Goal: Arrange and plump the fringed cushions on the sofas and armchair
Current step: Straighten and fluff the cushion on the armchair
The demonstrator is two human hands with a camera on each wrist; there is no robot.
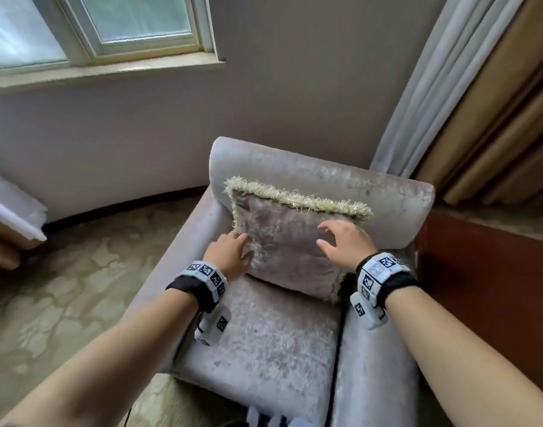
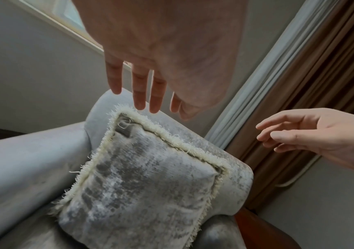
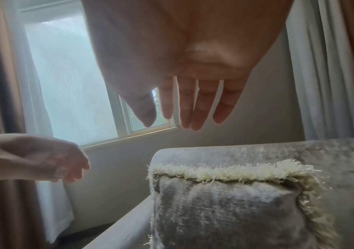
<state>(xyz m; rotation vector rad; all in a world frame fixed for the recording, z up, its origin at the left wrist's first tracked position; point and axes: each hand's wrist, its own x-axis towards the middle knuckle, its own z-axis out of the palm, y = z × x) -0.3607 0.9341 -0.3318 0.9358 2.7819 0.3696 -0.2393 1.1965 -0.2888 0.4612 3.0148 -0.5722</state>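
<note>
A grey velvet cushion [image 1: 290,241] with a cream fringe stands upright on the seat of a grey velvet armchair [image 1: 264,340], leaning against its backrest. My left hand [image 1: 230,252] hovers by the cushion's left edge with fingers straight and holds nothing. My right hand [image 1: 344,241] hovers in front of the cushion's upper right part, fingers spread and relaxed. The left wrist view shows the cushion [image 2: 142,190] below the left hand [image 2: 144,94] and the right hand [image 2: 300,133] apart from it. In the right wrist view the right hand [image 3: 184,107] is above the cushion [image 3: 225,210].
A window [image 1: 104,29] with a sill is on the wall behind the chair. White and brown curtains [image 1: 467,97] hang at the right, above a red-brown wooden piece [image 1: 479,272]. Patterned carpet [image 1: 57,297] lies left of the chair.
</note>
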